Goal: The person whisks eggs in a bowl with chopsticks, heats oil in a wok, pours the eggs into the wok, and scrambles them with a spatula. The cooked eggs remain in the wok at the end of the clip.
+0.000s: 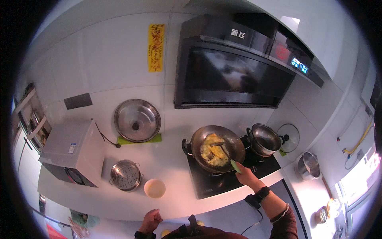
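My right hand point(247, 177) grips the green handle of a spatula point(235, 167). The spatula's dark metal head rests among yellow scrambled eggs point(213, 152) in a steel wok point(235, 143). That wok stands on the left burner of a black gas cooktop point(215, 186). My left hand point(152, 220) hangs in front of the white counter's edge, fingers curled in and holding nothing that I can see. Nearest to it on the counter is a pale bowl point(155, 188), with a steel steamer pot point(125, 176) with a perforated insert behind it to the left.
A two-handled steel pot point(265, 139) sits beside the wok, a glass lid point(289, 138) behind it. Above hangs a black range hood point(238, 71). A microwave point(71, 152) occupies the counter's left; a large steel lid point(137, 119) leans on the wall. At right stands a steel container point(308, 166).
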Demonstrator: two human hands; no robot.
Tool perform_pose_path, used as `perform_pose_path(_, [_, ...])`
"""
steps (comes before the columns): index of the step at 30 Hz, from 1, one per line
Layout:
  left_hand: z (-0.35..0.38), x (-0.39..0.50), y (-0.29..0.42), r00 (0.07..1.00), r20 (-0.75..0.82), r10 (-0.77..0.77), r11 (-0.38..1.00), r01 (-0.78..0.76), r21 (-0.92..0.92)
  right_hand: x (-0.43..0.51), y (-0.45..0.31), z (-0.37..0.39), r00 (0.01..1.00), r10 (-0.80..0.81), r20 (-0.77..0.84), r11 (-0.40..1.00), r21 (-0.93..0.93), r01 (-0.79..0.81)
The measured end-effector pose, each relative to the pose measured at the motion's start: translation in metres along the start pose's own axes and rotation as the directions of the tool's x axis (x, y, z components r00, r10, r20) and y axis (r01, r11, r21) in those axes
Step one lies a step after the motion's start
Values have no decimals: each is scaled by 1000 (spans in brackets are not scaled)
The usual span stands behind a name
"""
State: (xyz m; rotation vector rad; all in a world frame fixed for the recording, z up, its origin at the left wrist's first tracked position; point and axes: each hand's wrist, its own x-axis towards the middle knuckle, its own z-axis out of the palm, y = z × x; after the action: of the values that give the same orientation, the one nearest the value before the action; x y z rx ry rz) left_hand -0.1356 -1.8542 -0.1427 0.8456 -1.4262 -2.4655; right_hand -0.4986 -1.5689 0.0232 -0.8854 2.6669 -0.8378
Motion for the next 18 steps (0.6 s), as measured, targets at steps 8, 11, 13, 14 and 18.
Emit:
perform_pose_path(8, [-8, 14, -2, 957, -25, -290, 892, 261, -369, -2, -14, 7, 998, -55, 38, 998, 44, 53])
perform_pose_path(11, [-11, 15, -6, 962, -16, -273, 899, 249, -360, -13, -17, -4, 991, -94, 95, 996, 15, 93])
perform_pose_path(13, [-13, 22, -6, 969, 2, -246, 897, 228, -378, -22, -20, -12, 990, -34, 137, 999, -11, 36])
perform_pose_path(14, [-13, 25, -6, 967, 25, -255, 893, 246, -377, -28, -21, -17, 988, -25, 150, 999, -31, 30])
perform_pose_path(18, [-9, 31, -6, 977, 102, -186, 942, 207, -265, -52, -32, -39, 976, 25, 216, 999, -35, -18])
